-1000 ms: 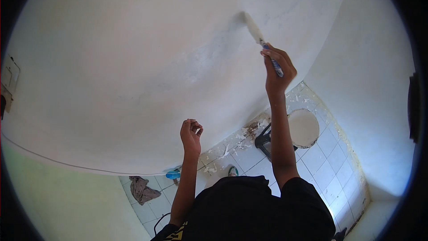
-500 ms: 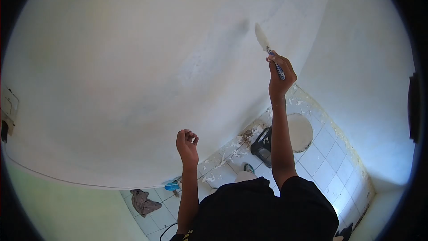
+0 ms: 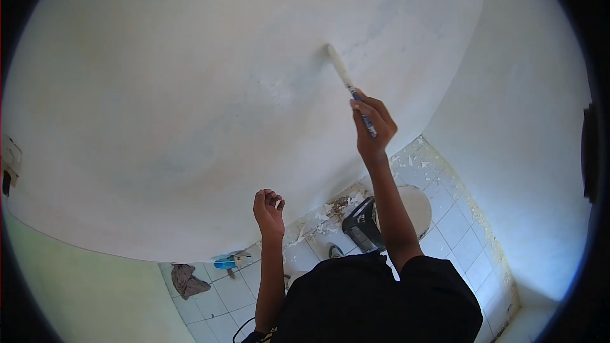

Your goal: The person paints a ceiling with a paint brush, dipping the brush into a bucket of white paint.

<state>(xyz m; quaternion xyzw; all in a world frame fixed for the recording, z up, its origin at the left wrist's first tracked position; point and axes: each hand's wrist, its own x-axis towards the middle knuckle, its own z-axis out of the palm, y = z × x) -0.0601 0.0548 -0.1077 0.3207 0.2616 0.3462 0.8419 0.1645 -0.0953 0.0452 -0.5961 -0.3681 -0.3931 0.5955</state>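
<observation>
My right hand grips a paintbrush by its blue-and-white handle. The brush's long white-coated end points up and left, its tip at or very near the pale wall; exact contact is hard to make out. Bluish-grey patches mark the wall left of the brush. My left hand is raised lower down in front of the wall, fingers loosely curled and nothing visible in them. Below my right forearm stands a round container with a whitish top, partly hidden by the arm.
A dark stool-like object stands beside the round container. White flakes litter the tiled floor along the wall. A brown cloth and a blue item lie at lower left. Another wall rises at right.
My right hand has moved left and down with the paintbrush, whose tip is now lower on the wall. The view has shifted slightly; my left hand is nearly unchanged.
</observation>
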